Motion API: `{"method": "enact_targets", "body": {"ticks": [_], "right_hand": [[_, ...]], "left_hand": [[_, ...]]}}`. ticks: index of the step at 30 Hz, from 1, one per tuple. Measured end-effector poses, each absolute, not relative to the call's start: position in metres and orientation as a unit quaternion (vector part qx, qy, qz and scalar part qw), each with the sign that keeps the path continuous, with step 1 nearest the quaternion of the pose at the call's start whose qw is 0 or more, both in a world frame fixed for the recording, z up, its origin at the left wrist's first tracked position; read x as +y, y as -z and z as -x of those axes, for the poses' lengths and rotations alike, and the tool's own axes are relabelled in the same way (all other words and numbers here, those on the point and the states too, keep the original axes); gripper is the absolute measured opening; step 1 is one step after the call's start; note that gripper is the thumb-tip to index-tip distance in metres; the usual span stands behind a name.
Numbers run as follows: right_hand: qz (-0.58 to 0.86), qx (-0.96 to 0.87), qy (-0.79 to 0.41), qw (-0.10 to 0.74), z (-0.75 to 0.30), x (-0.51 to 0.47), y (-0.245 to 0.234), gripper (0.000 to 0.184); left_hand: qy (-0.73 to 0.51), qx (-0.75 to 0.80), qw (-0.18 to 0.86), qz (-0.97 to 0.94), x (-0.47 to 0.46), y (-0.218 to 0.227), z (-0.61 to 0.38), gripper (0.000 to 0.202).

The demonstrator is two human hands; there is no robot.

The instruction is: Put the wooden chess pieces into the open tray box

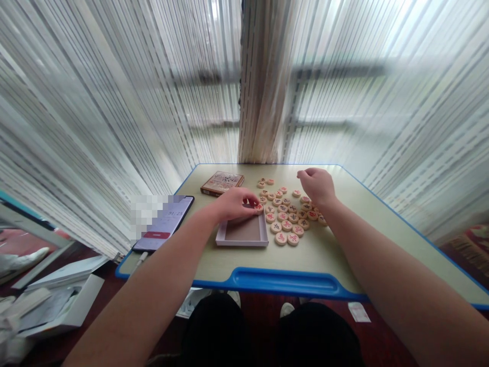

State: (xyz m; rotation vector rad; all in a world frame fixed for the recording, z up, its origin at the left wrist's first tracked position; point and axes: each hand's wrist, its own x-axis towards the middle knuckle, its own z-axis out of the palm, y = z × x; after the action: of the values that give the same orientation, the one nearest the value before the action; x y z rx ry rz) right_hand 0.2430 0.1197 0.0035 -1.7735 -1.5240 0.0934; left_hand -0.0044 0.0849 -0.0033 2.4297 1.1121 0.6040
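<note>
The left hand [235, 203] pinches a wooden xiangqi disc [260, 207] with a red character between thumb and fingertips. It holds the disc at the far right corner of a shallow grey box tray [240, 242]; I cannot tell whether the disc touches the rim. The tray lies just at 6 o'clock of that hand, and its brown floor is bare.

The right hand [318, 184] sits at 3 o'clock of the left, apart from it, with its fingers curled loosely inward. Whether it holds anything cannot be told. Under and around it, from 6 to 9 o'clock, the loose discs [286, 216] are spread flat on the bench [382, 229], some marked red and some black. The nearest ones lie just beside the tray's right wall.

At 11 o'clock of the left hand lies a printed box [222, 183], flat. At 8 o'clock a phone [164, 224] rests with its screen lit, near the bench's left edge. At 12 o'clock, pale pleated curtains [260, 102] hang beyond the bench's far edge.
</note>
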Motion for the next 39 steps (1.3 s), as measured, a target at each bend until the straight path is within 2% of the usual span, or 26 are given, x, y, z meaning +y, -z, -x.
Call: {"method": "enact_targets", "body": {"ticks": [6, 9, 12, 39], "right_hand": [[0.692, -0.661, -0.055, 0.285, -0.242, 0.125, 0.005, 0.032], [0.641, -0.739, -0.017, 0.206, -0.241, 0.128, 0.013, 0.03], [0.626, -0.762, 0.013, 0.166, -0.241, 0.131, 0.018, 0.028], [0.645, -0.749, 0.004, 0.151, -0.24, 0.132, 0.016, 0.032]], "left_hand": [[-0.221, 0.399, 0.194, -0.868, 0.085, 0.004, 0.005, 0.03], [-0.221, 0.399, 0.195, -0.868, 0.085, 0.004, 0.004, 0.029], [-0.218, 0.395, 0.192, -0.871, 0.085, 0.003, 0.004, 0.029], [-0.208, 0.408, 0.195, -0.867, 0.082, 0.002, 0.003, 0.032]]}}
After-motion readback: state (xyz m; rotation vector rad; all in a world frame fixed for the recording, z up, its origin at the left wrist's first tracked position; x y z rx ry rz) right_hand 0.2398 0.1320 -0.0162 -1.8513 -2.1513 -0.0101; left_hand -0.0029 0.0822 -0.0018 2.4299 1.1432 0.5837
